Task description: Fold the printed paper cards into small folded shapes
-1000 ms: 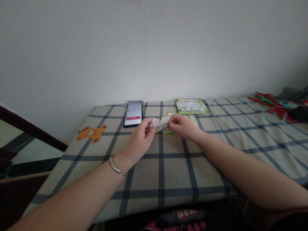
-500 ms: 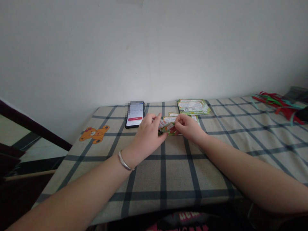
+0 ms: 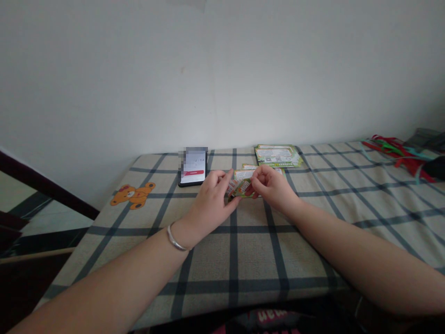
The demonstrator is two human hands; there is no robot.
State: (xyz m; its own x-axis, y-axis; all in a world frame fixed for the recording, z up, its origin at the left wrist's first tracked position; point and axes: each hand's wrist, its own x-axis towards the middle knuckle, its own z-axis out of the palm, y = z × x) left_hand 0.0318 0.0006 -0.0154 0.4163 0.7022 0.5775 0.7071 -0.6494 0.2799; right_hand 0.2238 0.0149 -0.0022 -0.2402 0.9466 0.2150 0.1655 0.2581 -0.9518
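Observation:
My left hand (image 3: 212, 198), with a silver bangle at the wrist, curves around the left end of a small printed card (image 3: 239, 188) in green and orange. Its thumb is below the card and its fingers are above. From the other side my right hand (image 3: 273, 184) pinches the card, fingertips and thumb pressed together. Just behind them lie more printed cards (image 3: 245, 174), partly covered by the hands. A further stack of green-edged cards (image 3: 278, 155) rests toward the wall.
A phone (image 3: 193, 168) with a lit screen lies left of the cards on the checked tablecloth (image 3: 208, 264). A bear picture (image 3: 132, 195) is on the cloth's left side. Red and green ribbons (image 3: 399, 150) lie at the far right. A pale wall (image 3: 222, 74) stands behind.
Both hands stay on the card, which is tilted slightly differently between them. The left hand sits a little lower. The whole view has shifted slightly.

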